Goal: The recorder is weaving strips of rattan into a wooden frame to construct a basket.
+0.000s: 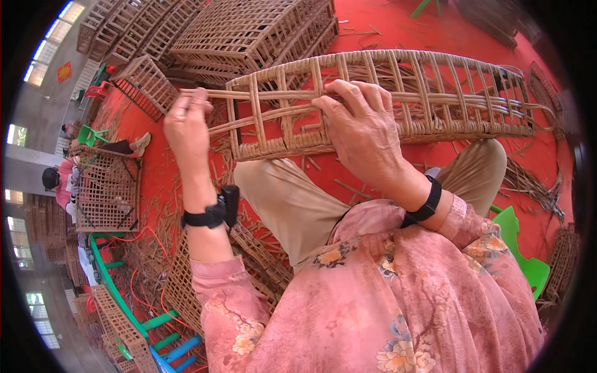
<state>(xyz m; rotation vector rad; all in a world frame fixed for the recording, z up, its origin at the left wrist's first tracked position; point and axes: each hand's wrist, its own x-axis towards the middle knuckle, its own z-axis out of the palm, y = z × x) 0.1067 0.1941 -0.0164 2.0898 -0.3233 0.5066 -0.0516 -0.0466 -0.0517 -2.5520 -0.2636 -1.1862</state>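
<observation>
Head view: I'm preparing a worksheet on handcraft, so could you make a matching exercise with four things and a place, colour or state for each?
Column one:
1. Left hand
2. Right hand
3. Woven frame
4. Floor

Column two:
A. Spanning both knees
B. Red, littered with scraps
C. Holding a strand past the frame's left end
D. On the frame's open weave

Right pairs: 1-C, 2-D, 3-A, 4-B

tan basket [429, 129], pink floral shirt [354, 298]
</observation>
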